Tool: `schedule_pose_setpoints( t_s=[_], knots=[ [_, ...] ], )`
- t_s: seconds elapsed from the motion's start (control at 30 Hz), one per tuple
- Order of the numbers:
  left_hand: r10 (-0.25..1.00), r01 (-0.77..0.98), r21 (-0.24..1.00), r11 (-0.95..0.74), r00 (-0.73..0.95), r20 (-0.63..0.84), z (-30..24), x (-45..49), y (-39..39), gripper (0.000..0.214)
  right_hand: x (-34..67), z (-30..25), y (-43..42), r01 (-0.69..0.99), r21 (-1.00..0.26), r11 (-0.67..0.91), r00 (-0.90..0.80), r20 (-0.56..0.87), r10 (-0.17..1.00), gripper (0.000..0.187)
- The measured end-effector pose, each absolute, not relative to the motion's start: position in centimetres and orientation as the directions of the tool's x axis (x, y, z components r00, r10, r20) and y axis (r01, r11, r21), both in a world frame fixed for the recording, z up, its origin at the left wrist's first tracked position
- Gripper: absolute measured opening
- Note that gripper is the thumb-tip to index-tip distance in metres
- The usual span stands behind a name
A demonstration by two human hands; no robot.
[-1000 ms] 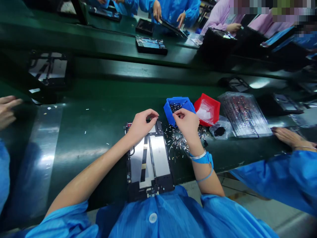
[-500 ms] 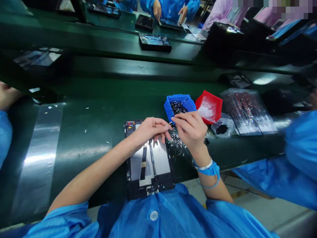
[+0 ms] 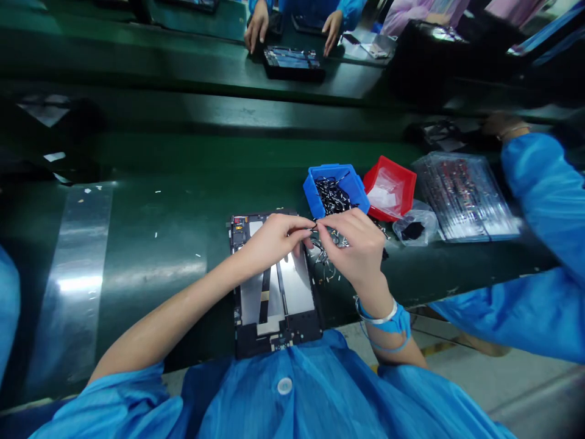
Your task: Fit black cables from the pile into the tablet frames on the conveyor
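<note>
An opened tablet back [image 3: 274, 292] with silver battery cells lies on the green belt in front of me. My left hand [image 3: 274, 241] and my right hand [image 3: 354, 247] meet above its far right corner. Both are pinched on one small dark part [image 3: 314, 228] held between the fingertips. A blue bin [image 3: 336, 190] of small dark metal parts stands just beyond my right hand. Loose parts of the same kind [image 3: 326, 259] lie scattered under my hands.
A red bin [image 3: 390, 189] with a plastic bag, a small clear bag [image 3: 414, 230] and a clear tray of parts [image 3: 466, 198] sit to the right. A neighbour's blue sleeve [image 3: 543, 244] reaches over at right. Another person's hands [image 3: 256, 27] hold a tablet [image 3: 292, 61] on the far belt.
My right hand left the blue bin and came to my left hand; both now pinch a small part together. The neighbour's arm on the right rose and reached across.
</note>
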State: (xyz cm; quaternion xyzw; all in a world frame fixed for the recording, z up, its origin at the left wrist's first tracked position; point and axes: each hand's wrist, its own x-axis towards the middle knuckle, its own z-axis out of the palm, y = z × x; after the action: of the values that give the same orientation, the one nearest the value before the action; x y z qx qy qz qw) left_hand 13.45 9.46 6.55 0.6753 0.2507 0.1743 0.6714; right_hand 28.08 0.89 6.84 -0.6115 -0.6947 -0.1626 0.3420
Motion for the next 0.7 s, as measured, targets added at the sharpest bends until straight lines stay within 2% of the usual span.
schedule_pose_setpoints(
  t_s=[0.17, 0.3, 0.4, 0.6, 0.7],
  knots=[
    [0.502, 0.080, 0.938, 0.338, 0.827, -0.251, 6.2, 13.5, 9.7, 0.031, 28.9, 6.6, 0.6, 0.991, -0.137, 0.003, 0.096, 0.709, 0.698, 0.017],
    [0.508, 0.012, 0.904, 0.428, 0.824, -0.252, 6.0, 13.9, 9.3, 0.038, 27.7, 6.6, 0.3, 0.982, -0.127, 0.140, -0.003, 0.728, 0.685, 0.020],
    [0.532, 0.039, 0.930, 0.365, 0.811, -0.243, 6.2, 13.9, 9.0, 0.045, 26.9, 6.7, 0.5, 0.965, -0.131, 0.226, -0.067, 0.712, 0.699, 0.014],
    [0.496, 0.155, 0.988, 0.025, 0.856, -0.147, 6.8, 13.1, 9.0, 0.057, 27.3, 6.7, 0.6, 0.943, -0.206, 0.261, -0.082, 0.618, 0.782, 0.015],
    [0.433, 0.145, 0.988, 0.046, 0.889, -0.151, 7.1, 12.8, 9.1, 0.060, 28.0, 6.5, 0.3, 0.957, -0.199, 0.211, -0.049, 0.607, 0.793, 0.017]
  ],
)
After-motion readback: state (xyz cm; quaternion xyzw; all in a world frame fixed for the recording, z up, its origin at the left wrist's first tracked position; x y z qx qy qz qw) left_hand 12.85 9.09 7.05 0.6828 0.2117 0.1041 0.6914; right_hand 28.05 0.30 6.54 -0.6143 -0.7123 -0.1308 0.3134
